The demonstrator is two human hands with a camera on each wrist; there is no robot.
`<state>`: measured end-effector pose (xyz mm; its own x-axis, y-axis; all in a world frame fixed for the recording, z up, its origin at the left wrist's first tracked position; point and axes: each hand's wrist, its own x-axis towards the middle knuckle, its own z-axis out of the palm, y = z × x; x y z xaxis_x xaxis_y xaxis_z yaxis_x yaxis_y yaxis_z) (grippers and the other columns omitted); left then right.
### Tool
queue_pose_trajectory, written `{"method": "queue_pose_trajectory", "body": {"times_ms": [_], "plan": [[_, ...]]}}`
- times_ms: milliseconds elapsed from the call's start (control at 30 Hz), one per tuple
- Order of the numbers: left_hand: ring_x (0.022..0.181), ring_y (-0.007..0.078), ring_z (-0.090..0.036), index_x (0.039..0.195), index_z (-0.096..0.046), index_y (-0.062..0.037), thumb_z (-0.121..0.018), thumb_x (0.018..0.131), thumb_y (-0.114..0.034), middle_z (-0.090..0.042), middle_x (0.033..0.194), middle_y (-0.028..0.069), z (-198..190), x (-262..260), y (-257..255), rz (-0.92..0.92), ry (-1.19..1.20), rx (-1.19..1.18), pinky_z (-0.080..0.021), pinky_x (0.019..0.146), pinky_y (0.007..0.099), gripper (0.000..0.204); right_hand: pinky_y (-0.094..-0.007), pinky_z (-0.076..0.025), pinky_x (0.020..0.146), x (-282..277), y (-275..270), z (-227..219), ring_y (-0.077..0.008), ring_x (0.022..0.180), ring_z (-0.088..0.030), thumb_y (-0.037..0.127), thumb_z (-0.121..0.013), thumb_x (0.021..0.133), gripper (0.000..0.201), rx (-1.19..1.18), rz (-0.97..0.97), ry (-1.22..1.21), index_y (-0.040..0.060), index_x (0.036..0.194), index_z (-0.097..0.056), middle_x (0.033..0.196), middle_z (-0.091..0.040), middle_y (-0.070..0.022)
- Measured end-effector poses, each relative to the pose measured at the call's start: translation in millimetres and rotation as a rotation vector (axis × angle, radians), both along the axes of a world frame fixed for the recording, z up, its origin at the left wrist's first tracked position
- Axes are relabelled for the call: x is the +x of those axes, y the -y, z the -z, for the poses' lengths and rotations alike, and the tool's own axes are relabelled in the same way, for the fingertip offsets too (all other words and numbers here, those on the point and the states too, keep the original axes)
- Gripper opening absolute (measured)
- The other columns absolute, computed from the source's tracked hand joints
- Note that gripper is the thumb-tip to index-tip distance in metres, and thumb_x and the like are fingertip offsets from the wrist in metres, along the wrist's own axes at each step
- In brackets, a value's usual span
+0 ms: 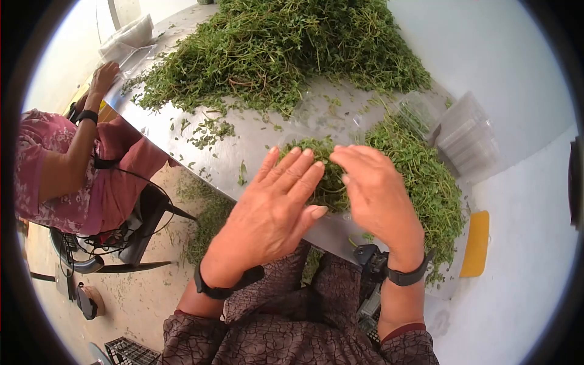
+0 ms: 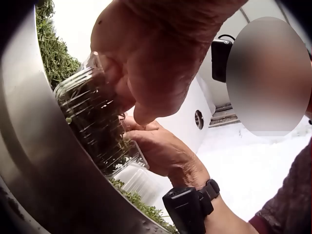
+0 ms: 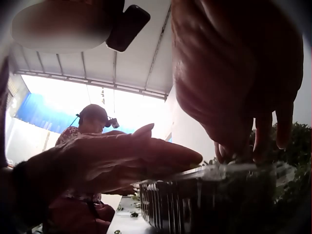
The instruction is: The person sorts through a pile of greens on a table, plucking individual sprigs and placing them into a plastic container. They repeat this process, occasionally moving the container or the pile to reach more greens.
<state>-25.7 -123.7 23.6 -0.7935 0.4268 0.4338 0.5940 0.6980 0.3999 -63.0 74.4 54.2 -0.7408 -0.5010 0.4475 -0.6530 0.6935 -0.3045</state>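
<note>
Clear plastic container [image 2: 90, 122] of green sprigs [image 1: 328, 176] on the metal desk [image 1: 222, 161], largely hidden beneath two hands, left hand [image 1: 267, 213] nearly flat, fingers slightly apart, right hand [image 1: 380, 191] loosely bent at the rim, exact contact unclear.

A metal bench [image 1: 176, 137] carries a large heap of greens [image 1: 286, 48] beyond the left grip [image 1: 271, 210], a filled clear tub [image 3: 175, 200] beneath both grips, and a smaller heap [image 1: 426, 182] beside stacked tubs [image 1: 465, 137] right of the right grip [image 1: 377, 188].
</note>
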Motion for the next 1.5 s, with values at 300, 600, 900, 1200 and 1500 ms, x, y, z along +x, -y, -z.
{"method": "queue_pose_trajectory", "body": {"times_ms": [300, 600, 900, 1200, 1500], "plan": [[0.14, 0.0383, -0.04, 0.13, -0.06, -0.0019, -0.065, 0.089, -0.017, -0.049, 0.145, 0.0207, 5, 16, 36, 0.021, -0.076, 0.09, -0.027, 0.118, 0.0542, 0.044, -0.0441, -0.047, 0.098, 35, -22, -18, -0.0376, 0.116, -0.059, -0.007, -0.063, 0.079, 0.035, -0.095, 0.079, 0.076, -0.002, 0.114, -0.064, 0.116, -0.068, -0.0176], [0.14, 0.0372, -0.04, 0.128, -0.061, -0.0039, -0.068, 0.087, -0.016, -0.051, 0.143, 0.0179, 13, 21, 33, 0.022, -0.08, 0.071, -0.027, 0.118, 0.0553, 0.043, -0.0429, -0.047, 0.096, 51, -31, -4, -0.0352, 0.113, -0.06, -0.006, -0.065, 0.078, 0.035, -0.102, 0.194, 0.069, -0.0018, 0.113, -0.065, 0.113, -0.069, -0.0168], [0.138, 0.0365, -0.044, 0.125, -0.064, -0.0037, -0.064, 0.089, -0.017, -0.057, 0.138, 0.0158, 11, 19, 23, 0.047, -0.044, 0.053, -0.026, 0.118, 0.0567, 0.038, -0.0426, -0.047, 0.095, 47, -22, 7, -0.0346, 0.112, -0.06, -0.004, -0.065, 0.08, 0.032, -0.152, 0.162, 0.086, -0.0029, 0.112, -0.065, 0.112, -0.069, -0.0168], [0.135, 0.0368, -0.047, 0.122, -0.064, 0.0009, -0.063, 0.09, -0.018, -0.06, 0.132, 0.0174, 8, 14, 15, 0.058, -0.012, 0.042, -0.026, 0.118, 0.0562, 0.037, -0.0465, -0.04, 0.105, 39, -6, 5, -0.0354, 0.12, -0.055, 0.003, -0.065, 0.083, 0.026, 0.069, 0.178, 0.021, -0.0024, 0.109, -0.067, 0.118, -0.068, -0.0171], [0.137, 0.0384, -0.045, 0.124, -0.064, 0.0019, -0.053, 0.097, -0.024, -0.056, 0.137, 0.0209, 16, 24, 55, -0.068, -0.11, 0.292, -0.025, 0.117, 0.0546, 0.038, -0.045, -0.042, 0.105, 48, -12, -4, -0.0382, 0.124, -0.053, 0.001, -0.068, 0.081, 0.028, -0.002, 0.204, -0.002, -0.0038, 0.109, -0.067, 0.128, -0.061, -0.0223]]}}
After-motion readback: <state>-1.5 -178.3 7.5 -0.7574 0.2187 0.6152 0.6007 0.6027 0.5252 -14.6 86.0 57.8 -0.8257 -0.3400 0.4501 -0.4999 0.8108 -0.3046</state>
